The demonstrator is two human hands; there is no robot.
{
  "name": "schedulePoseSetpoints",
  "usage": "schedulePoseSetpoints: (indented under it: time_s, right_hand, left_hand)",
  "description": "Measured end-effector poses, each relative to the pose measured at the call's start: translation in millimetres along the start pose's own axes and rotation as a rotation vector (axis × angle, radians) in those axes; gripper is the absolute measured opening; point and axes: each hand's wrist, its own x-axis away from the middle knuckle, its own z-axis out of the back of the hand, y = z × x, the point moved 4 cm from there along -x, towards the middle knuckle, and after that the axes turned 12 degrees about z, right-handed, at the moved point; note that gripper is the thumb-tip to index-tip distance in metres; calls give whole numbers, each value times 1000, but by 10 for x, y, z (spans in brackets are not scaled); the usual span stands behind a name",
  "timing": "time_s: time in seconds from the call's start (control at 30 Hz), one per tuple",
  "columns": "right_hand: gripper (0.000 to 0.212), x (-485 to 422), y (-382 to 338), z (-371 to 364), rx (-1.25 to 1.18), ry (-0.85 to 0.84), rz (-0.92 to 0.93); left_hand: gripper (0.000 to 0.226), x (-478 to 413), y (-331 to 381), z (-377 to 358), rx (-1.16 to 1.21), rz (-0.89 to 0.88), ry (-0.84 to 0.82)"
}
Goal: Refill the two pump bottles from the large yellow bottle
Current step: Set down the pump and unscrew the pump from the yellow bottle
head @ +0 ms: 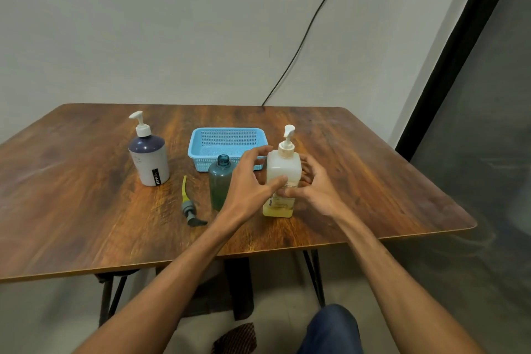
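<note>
You are looking down at a wooden desk (86,195) with a dark streaked grain and rounded corners, set against a plain pale wall where a black cable (304,34) runs down behind the far edge; a dark panel stands at the right of the room. Far left on the desk stands a white pump bottle (149,158) with a navy shoulder and a white pump, its black strip label reading "JOYO" sideways. To its right a grey pump head (189,207) with a yellow dip tube lies flat on the wood, just beside the open teal bottle (219,181), which stands upright with no cap. Behind that sits a light blue mesh basket (227,146). Your left hand (250,184) is spread, its thumb touching the front of the large yellow bottle (283,175) and its fingers reaching past the far side, not closed around it. That bottle stands upright near the front right of the desk, translucent, with yellowish liquid low inside, a cream pump on top, and a label beginning "BIOCH". Your right hand (313,190) cups its right side, fingers loosely curled against it.
</note>
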Motion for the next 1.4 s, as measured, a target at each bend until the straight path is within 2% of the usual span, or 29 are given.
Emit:
schedulePoseSetpoints:
  time_s: [0.17,0.3,0.47,0.67,0.77,0.97,1.07,1.17,1.3,1.4]
  right_hand:
    - [86,-52,-192,127,49,-49,39]
    - [72,-136,-481,308,84,-71,137]
    - [43,-229,-664,188,143,35,180]
    - [34,-312,-549,-42,204,232,194]
    - [27,-334,-536,-16,232,220,206]
    - [38,-340,-496,83,169,24,133]
    - [43,-324,-509,32,198,125,170]
    - [33,-318,-533,-6,189,265,213]
    - [22,-329,-549,68,191,194,204]
    - [28,-318,-528,98,174,109,158]
  left_hand:
    - [73,-38,-73,-66,33,19,-56]
    - [79,-54,-131,-125,70,50,-118]
    - [86,-62,-195,-201,69,63,-129]
    - [88,-88,-226,-197,99,12,-84]
    - [85,-103,-246,-204,103,-1,-73]
    - [83,-107,-270,-226,90,-13,-52]
    - [86,-101,-264,-227,90,-13,-41]
    - [87,-102,-264,-228,93,-15,-45]
    - [87,-105,-270,-235,98,-7,-55]
    - [86,-104,-274,-240,106,-3,-67]
